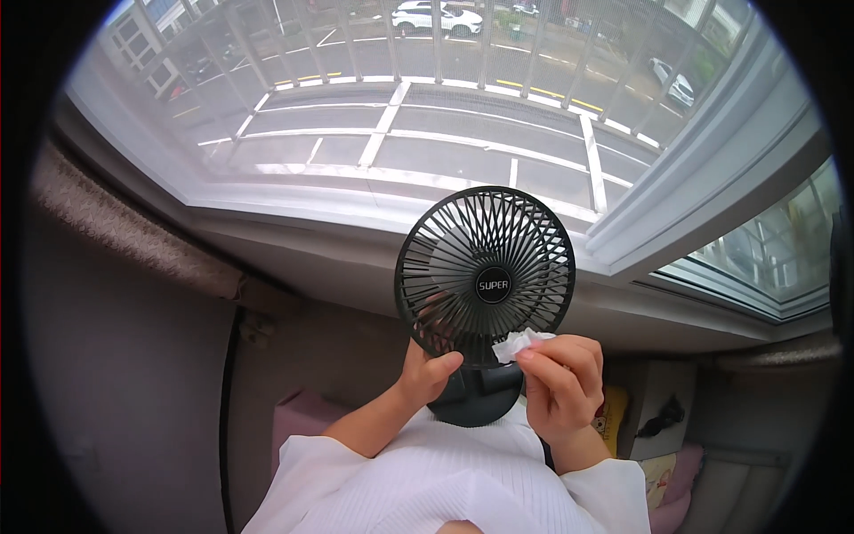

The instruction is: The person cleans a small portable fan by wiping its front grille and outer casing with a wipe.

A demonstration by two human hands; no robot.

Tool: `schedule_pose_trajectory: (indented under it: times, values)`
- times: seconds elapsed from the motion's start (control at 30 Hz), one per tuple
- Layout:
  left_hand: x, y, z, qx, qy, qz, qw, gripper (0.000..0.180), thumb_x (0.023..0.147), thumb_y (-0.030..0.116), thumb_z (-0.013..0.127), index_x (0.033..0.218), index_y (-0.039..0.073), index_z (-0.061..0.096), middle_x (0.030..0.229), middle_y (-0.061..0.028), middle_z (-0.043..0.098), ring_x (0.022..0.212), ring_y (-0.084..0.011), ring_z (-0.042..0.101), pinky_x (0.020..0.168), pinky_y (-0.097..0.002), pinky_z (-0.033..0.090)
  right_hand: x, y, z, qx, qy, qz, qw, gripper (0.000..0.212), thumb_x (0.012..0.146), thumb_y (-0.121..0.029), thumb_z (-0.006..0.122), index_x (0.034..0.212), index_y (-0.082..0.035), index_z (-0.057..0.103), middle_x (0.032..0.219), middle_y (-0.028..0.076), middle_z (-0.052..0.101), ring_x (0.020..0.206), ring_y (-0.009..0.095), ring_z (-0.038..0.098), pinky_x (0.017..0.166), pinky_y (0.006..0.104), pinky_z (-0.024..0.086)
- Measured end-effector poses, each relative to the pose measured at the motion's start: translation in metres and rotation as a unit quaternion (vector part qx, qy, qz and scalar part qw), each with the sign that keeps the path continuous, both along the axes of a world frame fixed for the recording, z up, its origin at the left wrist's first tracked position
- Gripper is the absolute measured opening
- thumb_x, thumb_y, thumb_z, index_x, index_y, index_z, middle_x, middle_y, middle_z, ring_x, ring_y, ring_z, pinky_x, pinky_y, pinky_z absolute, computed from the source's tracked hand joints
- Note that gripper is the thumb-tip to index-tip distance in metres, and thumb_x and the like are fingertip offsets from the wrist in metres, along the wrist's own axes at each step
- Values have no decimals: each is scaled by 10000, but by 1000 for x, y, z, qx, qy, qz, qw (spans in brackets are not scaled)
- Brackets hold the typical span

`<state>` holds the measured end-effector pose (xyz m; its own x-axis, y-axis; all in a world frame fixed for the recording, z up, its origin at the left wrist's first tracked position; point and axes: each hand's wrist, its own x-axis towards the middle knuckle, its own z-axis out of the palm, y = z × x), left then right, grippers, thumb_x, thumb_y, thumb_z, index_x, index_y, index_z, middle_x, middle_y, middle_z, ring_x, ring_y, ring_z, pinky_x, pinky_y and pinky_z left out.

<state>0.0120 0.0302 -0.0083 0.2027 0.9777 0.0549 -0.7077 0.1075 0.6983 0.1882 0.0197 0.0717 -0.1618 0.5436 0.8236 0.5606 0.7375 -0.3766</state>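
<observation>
A small dark desk fan (436, 240) with a round slatted grille stands upright in front of me, its base (476, 405) close against my white top. My left hand (427, 374) grips the fan at the lower left of its grille; the thumb lies in front and the other fingers go behind. Between the fingertips of my right hand (565, 383) is a crumpled white tissue (519, 343), held at the lower right of the grille. The tissue overlaps the grille's rim; whether it presses on the slats I cannot tell.
Beyond the fan runs a window sill (294, 218) under a large window with bars, a street and a white car (436, 18) outside. An open window pane (756, 249) stands at the right. Pink and yellow cloth items (672, 476) lie at the lower right, and a rolled-up curtain (133, 227) at the left.
</observation>
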Motion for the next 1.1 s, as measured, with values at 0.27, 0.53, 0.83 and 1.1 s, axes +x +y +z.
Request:
schedule_pose_trajectory:
  times: [0.27, 0.53, 0.83, 1.1]
  values:
    - [-10, -1, -12, 7, 10, -36, 999, 858, 742, 151, 758, 1460, 33, 303, 1363, -80, 480, 1273, -203, 470, 1085, -358, 369, -33, -5, -22, -6, -88, -32, 996, 292, 767, -13, 708, 1059, -11, 724, 1142, 79, 661, 967, 229, 599, 803, 316, 468]
    - [-10, -2, -13, -14, -12, -25, 1000, 898, 763, 193, 763, 1491, 32, 263, 1422, -107, 443, 1327, -235, 436, 1126, -391, 332, -22, 12, -10, 10, -89, -7, 996, 311, 711, 1, 691, 1019, -22, 729, 1027, 52, 646, 916, 218, 590, 778, 303, 484]
    - [-9, 2, -13, -14, -1, -31, 999, 880, 769, 195, 755, 1485, 34, 269, 1395, -107, 465, 1302, -230, 458, 1110, -382, 351, -26, -5, -25, -27, -73, 2, 997, 303, 690, 10, 725, 990, -26, 738, 928, 44, 634, 835, 234, 571, 713, 314, 483]
    - [-9, 6, -14, 3, 7, -66, 998, 908, 744, 248, 805, 1467, 45, 294, 1352, -85, 493, 1279, -220, 481, 1104, -372, 356, -29, 20, -10, -8, -9, -36, 999, 261, 723, 42, 751, 971, -15, 694, 889, 62, 632, 746, 241, 570, 623, 318, 485]
